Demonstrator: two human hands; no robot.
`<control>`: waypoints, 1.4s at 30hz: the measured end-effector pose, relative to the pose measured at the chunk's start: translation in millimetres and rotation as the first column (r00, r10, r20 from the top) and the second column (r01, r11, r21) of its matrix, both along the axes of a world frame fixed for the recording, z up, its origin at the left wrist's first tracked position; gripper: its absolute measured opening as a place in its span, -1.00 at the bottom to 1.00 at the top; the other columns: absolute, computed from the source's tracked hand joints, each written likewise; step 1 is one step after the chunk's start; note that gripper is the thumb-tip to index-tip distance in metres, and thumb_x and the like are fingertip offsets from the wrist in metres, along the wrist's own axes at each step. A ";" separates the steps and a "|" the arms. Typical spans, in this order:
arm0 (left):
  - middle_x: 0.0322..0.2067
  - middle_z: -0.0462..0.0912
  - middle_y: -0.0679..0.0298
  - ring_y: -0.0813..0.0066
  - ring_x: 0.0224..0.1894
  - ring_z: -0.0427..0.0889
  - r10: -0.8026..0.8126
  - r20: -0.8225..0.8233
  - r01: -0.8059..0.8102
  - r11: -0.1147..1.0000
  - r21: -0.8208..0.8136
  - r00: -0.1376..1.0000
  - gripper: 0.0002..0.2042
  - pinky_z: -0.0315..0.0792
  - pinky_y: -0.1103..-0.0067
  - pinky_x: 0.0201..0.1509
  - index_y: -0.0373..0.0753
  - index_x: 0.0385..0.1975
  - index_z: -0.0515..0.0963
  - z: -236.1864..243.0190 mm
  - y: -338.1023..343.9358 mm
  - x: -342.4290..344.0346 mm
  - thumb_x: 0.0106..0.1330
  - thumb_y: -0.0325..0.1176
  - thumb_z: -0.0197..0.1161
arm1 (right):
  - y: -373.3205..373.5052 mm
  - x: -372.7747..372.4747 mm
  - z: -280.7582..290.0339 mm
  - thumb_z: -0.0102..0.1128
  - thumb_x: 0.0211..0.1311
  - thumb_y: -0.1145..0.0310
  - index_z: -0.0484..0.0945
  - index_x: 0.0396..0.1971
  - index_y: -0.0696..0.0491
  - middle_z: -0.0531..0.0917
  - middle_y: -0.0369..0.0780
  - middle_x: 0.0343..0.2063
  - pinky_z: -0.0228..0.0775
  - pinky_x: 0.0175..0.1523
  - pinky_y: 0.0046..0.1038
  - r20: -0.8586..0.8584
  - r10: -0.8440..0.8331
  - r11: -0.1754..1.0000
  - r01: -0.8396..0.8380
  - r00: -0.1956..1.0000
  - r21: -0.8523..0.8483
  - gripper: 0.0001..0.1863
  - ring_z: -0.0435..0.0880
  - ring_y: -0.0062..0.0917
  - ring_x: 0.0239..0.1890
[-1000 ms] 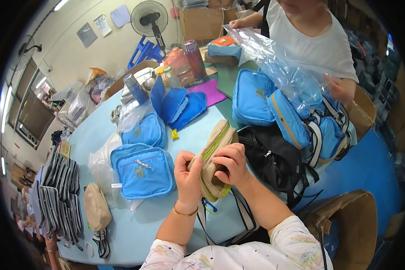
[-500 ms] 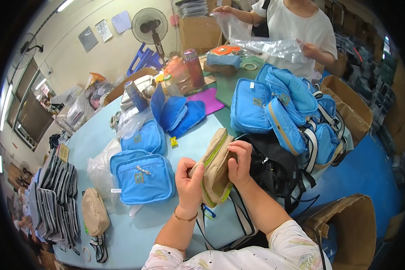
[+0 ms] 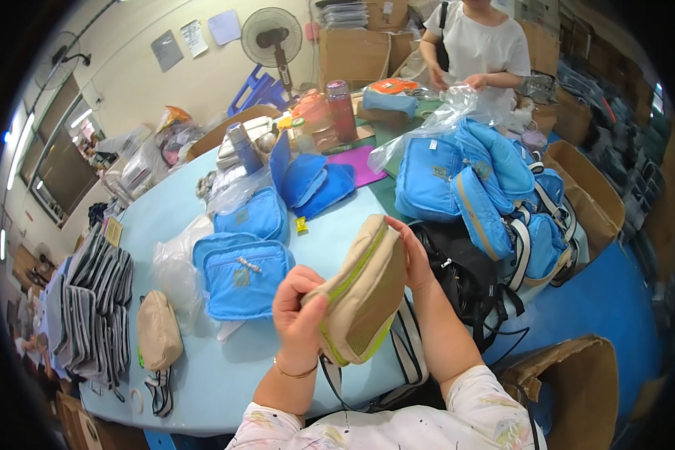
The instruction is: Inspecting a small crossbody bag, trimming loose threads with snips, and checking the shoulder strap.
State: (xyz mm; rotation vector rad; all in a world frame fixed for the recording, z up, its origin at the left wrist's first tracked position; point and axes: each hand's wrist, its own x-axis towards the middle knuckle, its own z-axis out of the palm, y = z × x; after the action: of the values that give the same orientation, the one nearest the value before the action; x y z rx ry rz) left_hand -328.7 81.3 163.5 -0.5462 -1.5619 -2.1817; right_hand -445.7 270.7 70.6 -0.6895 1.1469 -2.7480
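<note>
I hold a beige pouch (image 3: 356,289) with a lime-green zip, tilted up over the table (image 3: 240,382). My left hand (image 3: 300,307) grips its lower left side, thumb on the front; my right hand (image 3: 411,255) grips its upper right end, partly hidden behind it. A striped strap (image 3: 411,341) hangs below. Beyond the left hand lie blue square bags (image 3: 266,281) and a crumpled clear plastic bag (image 3: 176,262). Another beige pouch (image 3: 157,326) lies to the left, and a black backpack (image 3: 465,281) lies to the right of my right hand.
Stacked grey pieces (image 3: 101,315) sit at left. A blue bag pile (image 3: 435,180), bottles (image 3: 340,112) and blue pieces (image 3: 319,191) occupy the back. A co-worker (image 3: 480,52) handles plastic across the table. Cardboard boxes (image 3: 570,375) stand at right.
My right hand has moved up along the pouch, which now shows more of its mesh-cornered face. The co-worker's hands have come down and together, with the plastic lowered onto the table.
</note>
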 end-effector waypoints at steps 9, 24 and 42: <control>-0.42 0.41 0.26 0.54 -0.39 0.41 -0.050 0.156 -0.017 0.917 0.399 0.986 -0.87 0.38 0.59 -0.24 -0.28 -0.48 0.38 -4.2 -81.0 84.4 0.27 -0.39 0.09 | -15.3 54.1 28.2 0.15 0.28 0.34 0.31 0.18 0.20 0.55 -0.22 -0.04 0.32 0.14 -0.49 -0.039 0.483 0.779 -0.409 0.875 0.475 -0.49 0.48 -0.62 0.02; -0.44 0.58 0.34 0.62 -0.38 0.52 0.412 0.697 -0.497 0.863 -0.091 0.587 -0.91 0.42 0.69 -0.28 -0.27 -0.36 0.53 -152.7 -248.8 204.9 0.30 -0.39 0.18 | -151.0 208.1 -54.2 0.10 0.29 0.02 0.54 -0.22 0.16 0.60 -0.27 -0.42 0.37 -0.22 -0.52 0.352 0.295 0.617 -0.458 0.888 0.640 -0.56 0.48 -0.66 -0.35; -0.40 0.59 0.27 0.51 -0.34 0.55 0.710 0.371 -0.632 0.703 -0.327 0.599 -0.83 0.44 0.61 -0.24 -0.32 -0.29 0.54 -116.8 -234.1 137.5 0.19 -0.41 0.31 | -149.3 178.3 -26.5 0.09 0.31 0.11 0.52 -0.08 0.18 0.66 -0.19 -0.37 0.40 -0.19 -0.53 -0.063 -0.034 0.663 0.070 0.997 0.746 -0.58 0.59 -0.56 -0.33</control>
State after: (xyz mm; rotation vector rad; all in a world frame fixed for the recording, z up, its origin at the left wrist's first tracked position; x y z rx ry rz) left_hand -191.1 -152.9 46.7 0.5504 -1.7940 -1.6331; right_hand -267.5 121.5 44.1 -0.5832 2.1228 -1.9586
